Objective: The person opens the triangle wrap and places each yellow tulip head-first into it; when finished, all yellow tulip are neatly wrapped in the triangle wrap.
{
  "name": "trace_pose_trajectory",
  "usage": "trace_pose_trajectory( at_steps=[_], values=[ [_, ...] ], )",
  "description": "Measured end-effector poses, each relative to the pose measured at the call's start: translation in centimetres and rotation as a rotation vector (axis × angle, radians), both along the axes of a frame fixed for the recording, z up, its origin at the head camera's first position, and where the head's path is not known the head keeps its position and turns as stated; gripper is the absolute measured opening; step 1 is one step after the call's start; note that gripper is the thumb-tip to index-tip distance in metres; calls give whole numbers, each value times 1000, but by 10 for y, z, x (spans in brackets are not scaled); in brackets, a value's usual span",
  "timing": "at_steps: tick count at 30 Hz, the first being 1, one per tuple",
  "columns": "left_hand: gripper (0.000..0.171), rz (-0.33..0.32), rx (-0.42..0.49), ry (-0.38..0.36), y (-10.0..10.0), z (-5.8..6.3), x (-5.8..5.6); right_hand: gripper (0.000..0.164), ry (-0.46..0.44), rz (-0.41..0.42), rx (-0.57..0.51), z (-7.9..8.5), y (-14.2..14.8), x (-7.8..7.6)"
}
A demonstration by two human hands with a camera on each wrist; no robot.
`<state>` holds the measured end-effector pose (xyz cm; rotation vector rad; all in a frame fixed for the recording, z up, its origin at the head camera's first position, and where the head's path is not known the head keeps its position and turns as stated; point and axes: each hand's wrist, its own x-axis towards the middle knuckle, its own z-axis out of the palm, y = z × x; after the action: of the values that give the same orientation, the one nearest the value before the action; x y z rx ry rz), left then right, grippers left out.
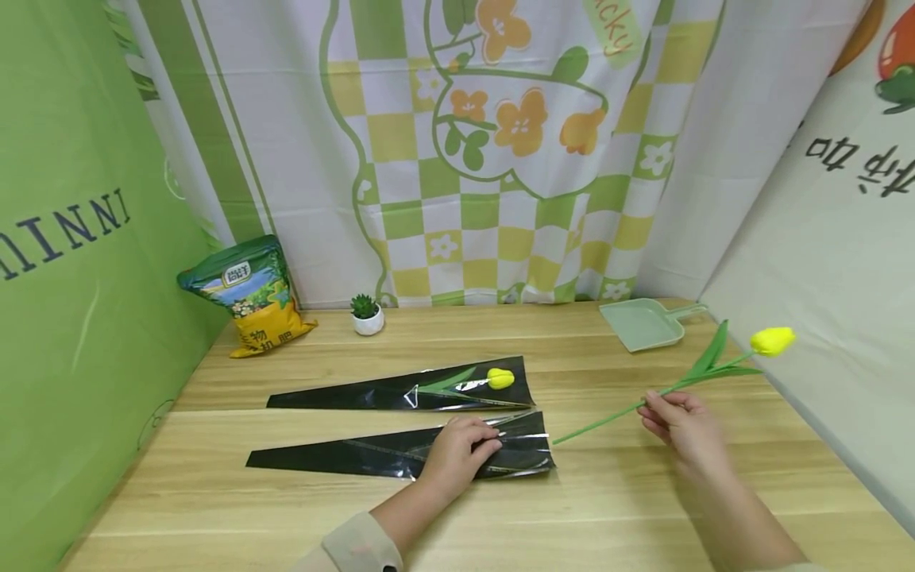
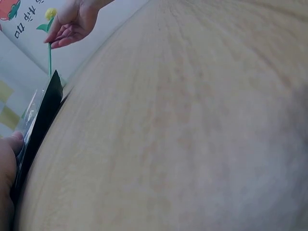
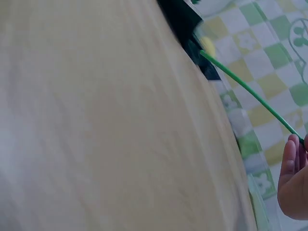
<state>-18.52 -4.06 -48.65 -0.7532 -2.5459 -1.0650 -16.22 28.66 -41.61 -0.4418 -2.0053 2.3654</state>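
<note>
My right hand pinches the green stem of an artificial yellow tulip, its bloom up to the right and its bare stem end slanting down to the left. That stem end is close to the wide mouth of a black-backed clear flower sleeve lying on the table. On this sleeve lies my left hand, thumb and fingers pinching its clear film near the mouth. In the left wrist view the film stands up from the black backing. Seen from the right wrist, the stem points toward the sleeve.
Behind the near sleeve lies a second black sleeve with a yellow tulip inside. At the back of the wooden table stand a fertilizer bag and a small potted succulent. A pale green dustpan lies back right.
</note>
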Motion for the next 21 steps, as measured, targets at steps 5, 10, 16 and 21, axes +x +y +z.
trace_pose_trajectory(
  at_steps=[5, 10, 16, 21],
  values=[
    [14, -1, 3, -5, 0, -1, 0, 19, -62, -38, 7, -9, -28, -2],
    [15, -5, 2, -7, 0, 0, 0, 16, -89, -54, -24, -16, -50, -1],
    [16, -3, -4, -40, -1, 2, 1, 13, -87, -33, -26, -24, -72, -1],
    [16, -3, -1, -47, -1, 1, 2, 18, -88, -15, -29, -29, -88, -1]
  ],
)
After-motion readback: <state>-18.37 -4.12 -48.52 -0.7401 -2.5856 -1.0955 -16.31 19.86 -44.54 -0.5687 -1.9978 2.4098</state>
